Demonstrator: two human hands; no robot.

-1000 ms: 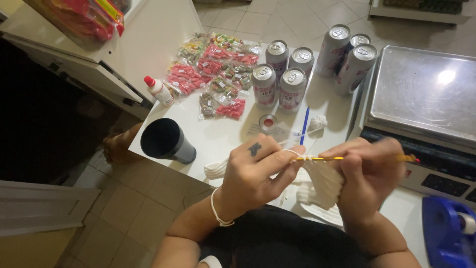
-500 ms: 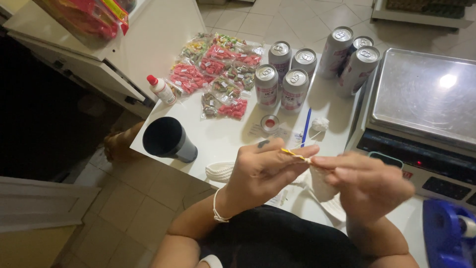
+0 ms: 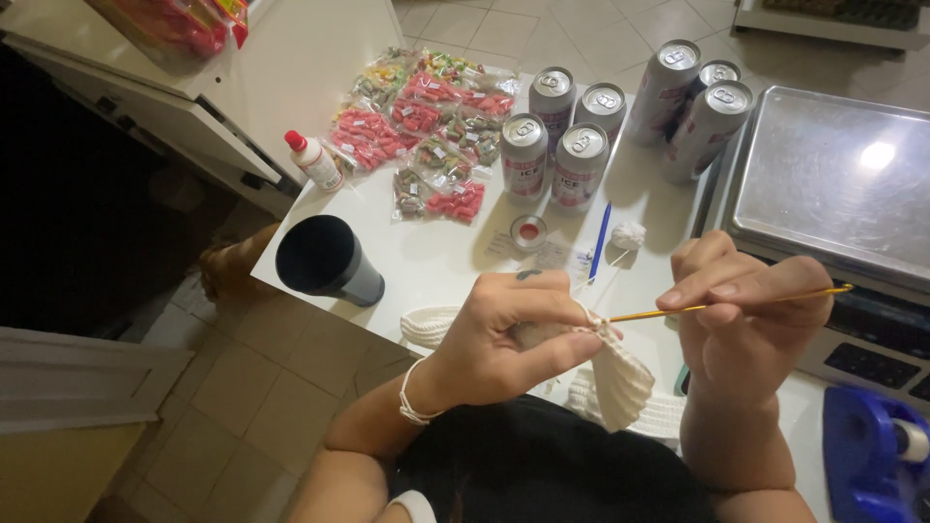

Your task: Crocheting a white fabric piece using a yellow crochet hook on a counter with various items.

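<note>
Clearly a stitch is being worked: the left hand [image 3: 504, 334] pinches the top edge of a white crocheted piece [image 3: 620, 383], fingers clenched around it, low in the middle of the frame, while the right hand [image 3: 746, 320] grips a thin yellow crochet hook [image 3: 736, 303] whose tip meets the fabric just beside the left thumb. White yarn runs up from the work to a small ball [image 3: 628, 234] near a blue pen [image 3: 601, 240]. By my reading the hook is at the loop, so the next move would call for catching the yarn and drawing it through without letting the pinched edge slip.

The white counter [image 3: 436, 261] carries a black cup [image 3: 325, 261] at centre left, a small white bottle with a red cap [image 3: 312, 160], bags of coloured sweets [image 3: 417, 126] at upper centre, several drink cans [image 3: 581, 145], a metal-topped scale [image 3: 833, 184] at right and a blue tape dispenser [image 3: 872, 455] in the lower right corner. Pale tiled floor [image 3: 242, 387] shows at lower left.
</note>
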